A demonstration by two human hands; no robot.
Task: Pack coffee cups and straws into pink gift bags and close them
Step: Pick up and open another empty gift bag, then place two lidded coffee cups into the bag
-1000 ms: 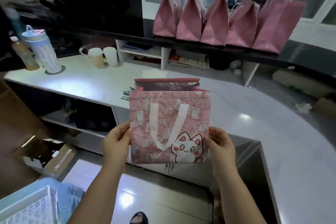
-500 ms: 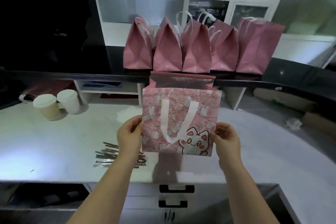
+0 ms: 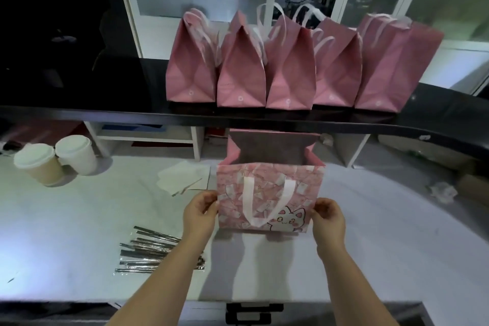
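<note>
A pink gift bag [image 3: 267,188] with a white handle and a cartoon cat stands upright on the white counter [image 3: 79,219], its mouth open. My left hand [image 3: 199,213] pinches its left edge and my right hand [image 3: 328,216] pinches its right edge. Two lidded coffee cups [image 3: 55,161] stand at the far left of the counter. Several wrapped straws [image 3: 153,249] lie left of my left forearm.
Several closed pink bags [image 3: 288,66] stand in a row on the black upper shelf [image 3: 79,114] behind the counter. A white paper sheet [image 3: 185,177] lies left of the open bag. Crumpled paper [image 3: 442,190] sits at the right.
The bag moved forward from above the floor to over the counter and now stands on it, with its mouth spread wider. Both hands keep hold of its sides.
</note>
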